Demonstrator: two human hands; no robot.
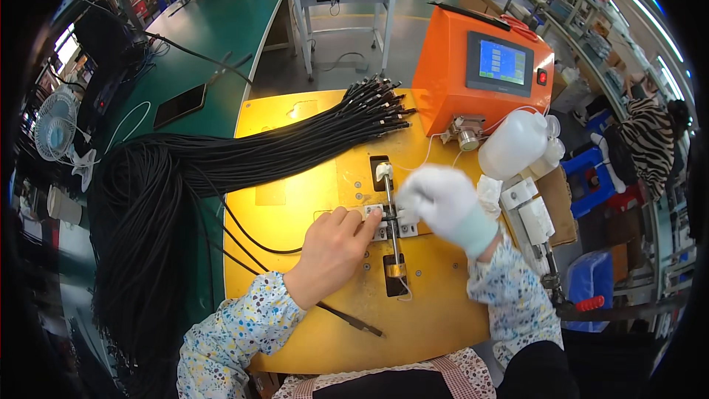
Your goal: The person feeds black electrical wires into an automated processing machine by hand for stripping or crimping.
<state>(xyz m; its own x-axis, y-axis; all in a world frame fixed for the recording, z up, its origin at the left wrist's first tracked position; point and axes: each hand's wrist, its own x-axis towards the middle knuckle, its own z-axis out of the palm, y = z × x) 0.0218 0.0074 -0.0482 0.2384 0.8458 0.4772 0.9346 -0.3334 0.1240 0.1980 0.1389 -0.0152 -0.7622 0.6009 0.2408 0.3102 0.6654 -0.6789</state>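
Note:
My bare left hand (332, 246) lies over the left side of a small metal clamp fixture (408, 228) on the yellow work plate (436, 303). Its index fingertip presses at the fixture's middle, and the other fingers curl under. A black cable (284, 252) runs in beneath this hand from the left; the stretch inside the grip is hidden. A metal rod (394, 242) crosses the fixture between two dark slots. My right hand (441, 203), in a white glove, hovers just right of the rod. Motion blurs it, and whatever its curled fingers may hold cannot be made out.
A thick bundle of black cables (273, 151) sweeps across the plate and hangs down at left. Behind the fixture stands an orange machine (441, 59) with a screen. White bottles (512, 145) and a toggle clamp with red handle (589, 304) flank the right. One loose cable end (362, 325) lies nearer me.

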